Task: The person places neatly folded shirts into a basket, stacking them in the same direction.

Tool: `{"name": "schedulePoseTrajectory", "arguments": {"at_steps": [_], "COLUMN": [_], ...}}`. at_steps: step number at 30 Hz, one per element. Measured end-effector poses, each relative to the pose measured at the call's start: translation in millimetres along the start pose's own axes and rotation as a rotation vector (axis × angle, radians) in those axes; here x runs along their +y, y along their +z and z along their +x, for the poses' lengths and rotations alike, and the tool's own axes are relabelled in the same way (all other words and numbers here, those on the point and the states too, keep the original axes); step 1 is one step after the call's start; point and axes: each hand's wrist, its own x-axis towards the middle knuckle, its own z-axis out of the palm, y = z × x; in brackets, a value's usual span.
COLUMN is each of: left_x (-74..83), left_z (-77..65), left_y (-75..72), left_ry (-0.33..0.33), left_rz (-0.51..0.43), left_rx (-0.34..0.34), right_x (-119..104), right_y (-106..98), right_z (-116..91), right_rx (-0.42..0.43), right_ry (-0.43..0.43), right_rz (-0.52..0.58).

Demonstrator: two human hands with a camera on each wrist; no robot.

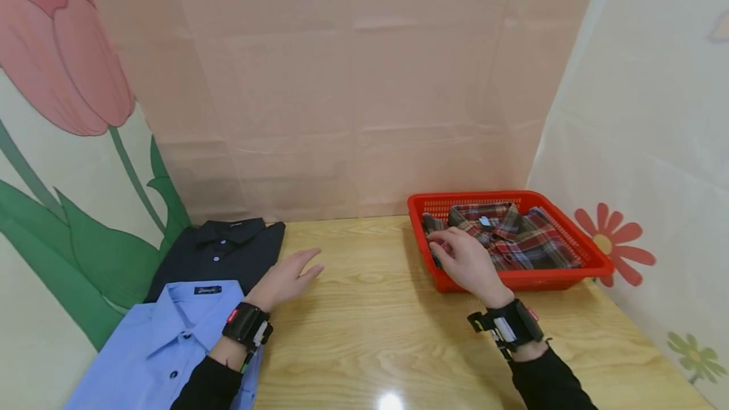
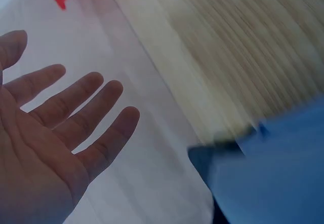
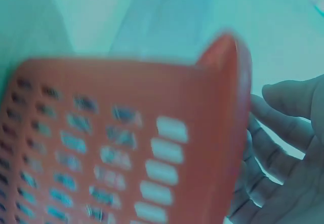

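Note:
My left hand [image 1: 287, 280] hovers at the right edge of the shirts on the left, its fingers spread and palm bare in the left wrist view. Below it lies a folded light blue shirt [image 1: 137, 340], collar up, overlapping a folded black shirt [image 1: 228, 252] behind. My right hand [image 1: 467, 264] is over the left side of a red plastic basket [image 1: 512, 280], its fingers loosely bent and nothing visible in them. A folded plaid shirt [image 1: 535, 239] with a dark collar label lies in the basket. Whether the right fingertips touch the shirt I cannot tell.
The wooden table [image 1: 364, 334] spans the space between shirts and basket. A pinkish sheet [image 1: 353, 93] hangs behind it. Flower-printed sheets stand on both sides, the right one [image 1: 655, 163] close to the basket.

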Motion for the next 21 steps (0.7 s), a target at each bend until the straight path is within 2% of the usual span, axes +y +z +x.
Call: {"name": "schedulePoseTrajectory", "arguments": {"at_steps": [2, 11, 16, 21], "left_x": [-7.3, -39.2, -50.4, -61.7], "left_z": [-7.1, -37.1, -51.6, -66.6], "left_y": [-4.2, -13.6, -20.4, -26.3], "left_ry": [-0.038, -0.113, -0.133, -0.140], "left_rz": [0.005, 0.001, -0.037, 0.005], "left_rx": [0.019, 0.109, 0.129, 0.184], "right_x": [-6.3, -27.3, -40.0, -52.6], "right_y": [6.0, 31.9, 46.9, 62.0], "right_z": [-2.3, -5.5, -8.0, -10.9], "right_rx": [0.009, 0.003, -0.003, -0.063], "right_ry": [-0.048, -0.222, -0.300, -0.337], "right_rz": [-0.018, -0.091, -0.090, -0.104]}}
